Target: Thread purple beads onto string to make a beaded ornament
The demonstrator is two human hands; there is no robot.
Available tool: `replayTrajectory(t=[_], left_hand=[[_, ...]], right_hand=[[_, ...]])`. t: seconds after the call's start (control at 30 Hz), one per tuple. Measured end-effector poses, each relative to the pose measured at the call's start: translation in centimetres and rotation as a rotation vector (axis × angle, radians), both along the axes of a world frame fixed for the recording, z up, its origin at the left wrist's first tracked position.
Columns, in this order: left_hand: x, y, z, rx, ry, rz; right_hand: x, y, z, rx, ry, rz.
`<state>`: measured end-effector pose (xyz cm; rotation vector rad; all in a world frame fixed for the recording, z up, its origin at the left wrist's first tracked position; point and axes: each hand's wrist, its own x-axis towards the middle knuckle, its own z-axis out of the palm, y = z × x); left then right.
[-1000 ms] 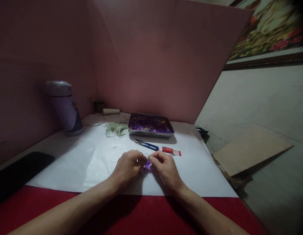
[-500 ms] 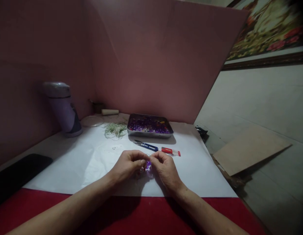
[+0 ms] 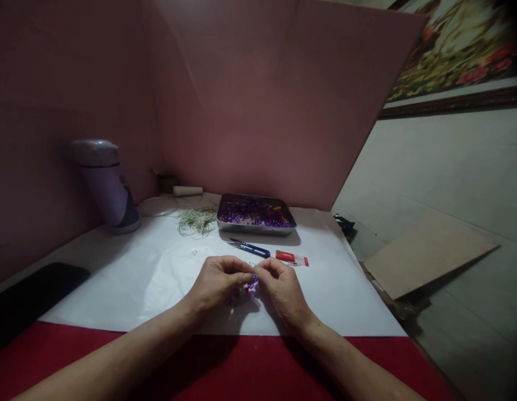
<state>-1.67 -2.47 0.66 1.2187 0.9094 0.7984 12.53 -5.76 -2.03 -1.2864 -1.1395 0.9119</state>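
Observation:
My left hand and my right hand meet at the fingertips over the white sheet, each closed in a pinch. Between them is a small piece of purple beadwork with some red and clear beads, partly hidden by the fingers. A thin thread loop seems to rise just above the fingertips. Beyond the hands lie blue thread snips and a small red-and-clear packet. A metal tray full of purple beads stands farther back.
Left of the tray lies a tangle of pale green thread. A purple flask stands at the left, with a black flat object nearer. A few tiny beads rest on the white sheet. Pink panels close off the back.
Both hands stay pinched together in nearly the same place. The beadwork below the fingers has shifted slightly, and less of its purple part shows.

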Motion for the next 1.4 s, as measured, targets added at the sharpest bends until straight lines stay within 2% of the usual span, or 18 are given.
replayTrajectory(t=[0.1,0.33,0.5,0.83,1.13,1.4], left_hand=[[0.1,0.0,0.1,0.048,0.023,0.028],[-0.2,0.4,-0.1,0.283,0.185,0.114],[-0.1,0.6,-0.3,0.310,0.228,0.140],[0.0,0.6,-0.8,0.233,0.149,0.086],[-0.1,1.0,-1.0,0.222,0.051,0.104],[0.0,0.6,-0.4,0.132,0.080,0.076]], right_hand=[[0.0,0.0,-0.1,0.007,0.007,0.007],[-0.2,0.0,-0.3,0.017,0.049,0.016],[-0.2,0.0,-0.2,0.018,0.019,0.019],[-0.5,-0.5,0.3,0.098,-0.112,0.047],[-0.5,-0.6,0.2,0.117,-0.184,0.051],[-0.6,-0.6,0.3,0.117,-0.247,0.048]])
